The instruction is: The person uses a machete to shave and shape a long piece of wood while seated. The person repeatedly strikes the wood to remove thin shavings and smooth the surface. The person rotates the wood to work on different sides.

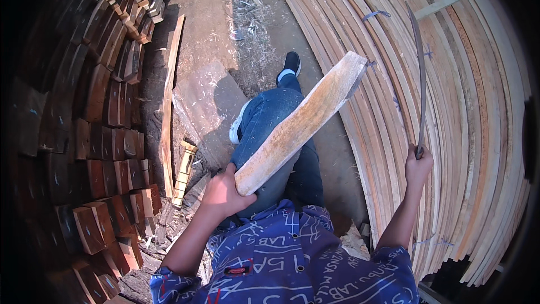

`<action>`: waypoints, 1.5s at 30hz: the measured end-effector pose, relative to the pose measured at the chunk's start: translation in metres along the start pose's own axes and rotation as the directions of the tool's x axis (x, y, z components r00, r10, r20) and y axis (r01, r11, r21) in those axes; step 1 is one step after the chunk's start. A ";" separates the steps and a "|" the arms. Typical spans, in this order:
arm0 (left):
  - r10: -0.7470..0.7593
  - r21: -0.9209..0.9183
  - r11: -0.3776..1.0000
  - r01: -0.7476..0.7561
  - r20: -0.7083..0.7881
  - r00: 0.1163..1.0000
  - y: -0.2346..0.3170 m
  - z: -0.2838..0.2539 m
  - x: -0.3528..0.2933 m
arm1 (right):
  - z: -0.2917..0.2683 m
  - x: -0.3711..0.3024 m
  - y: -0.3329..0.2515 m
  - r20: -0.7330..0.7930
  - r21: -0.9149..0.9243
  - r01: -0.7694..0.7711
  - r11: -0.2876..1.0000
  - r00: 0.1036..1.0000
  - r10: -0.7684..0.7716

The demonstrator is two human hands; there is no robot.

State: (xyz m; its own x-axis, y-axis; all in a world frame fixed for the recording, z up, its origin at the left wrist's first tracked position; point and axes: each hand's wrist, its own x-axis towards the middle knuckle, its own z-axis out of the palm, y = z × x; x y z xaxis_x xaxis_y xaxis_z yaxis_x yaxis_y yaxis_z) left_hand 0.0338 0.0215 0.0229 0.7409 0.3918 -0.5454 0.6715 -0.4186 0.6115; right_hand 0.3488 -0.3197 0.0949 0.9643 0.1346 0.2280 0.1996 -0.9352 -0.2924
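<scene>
My left hand is closed round the near end of a rough piece of wood. The piece slants up and to the right across my bent legs, its pale squared end farthest from me. Out to the right, my right hand grips the handle of a machete. Its long, slightly curved dark blade points away from me, apart from the wood. The fingers of both hands are wrapped round what they hold. Part of the machete's handle is hidden in my fist.
Stacked dark wooden blocks line the left side. Long pale planks, some tied with blue strips, lie along the right. A narrow plank, a yellowish notched stick and a flat board lie on the ground. Wood shavings are scattered ahead.
</scene>
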 end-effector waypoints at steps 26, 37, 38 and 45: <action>0.086 -0.068 0.993 -0.094 -0.117 0.989 -0.024 0.020 0.006 | 0.044 0.015 -0.011 0.056 0.135 -0.165 0.977 0.986 0.159; 0.079 -0.086 0.993 -0.085 -0.074 0.994 -0.002 0.016 0.009 | 0.077 -0.086 -0.114 0.237 0.428 0.231 0.874 0.904 -0.355; 0.043 -0.071 0.996 -0.048 -0.068 0.997 -0.001 0.016 0.007 | 0.083 -0.085 -0.124 0.211 0.396 0.340 0.853 0.870 -0.445; -0.095 -0.083 0.993 0.088 -0.089 0.991 0.004 0.015 0.001 | 0.100 -0.062 -0.125 0.101 0.337 0.556 0.760 0.781 -0.617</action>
State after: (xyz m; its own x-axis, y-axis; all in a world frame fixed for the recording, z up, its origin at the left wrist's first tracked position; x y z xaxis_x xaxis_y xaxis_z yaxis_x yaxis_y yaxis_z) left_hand 0.0377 0.0084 0.0163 0.6697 0.5012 -0.5480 0.7307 -0.3133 0.6065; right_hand 0.2809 -0.1780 0.0244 0.6475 0.7148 0.2642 0.7466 -0.5255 -0.4079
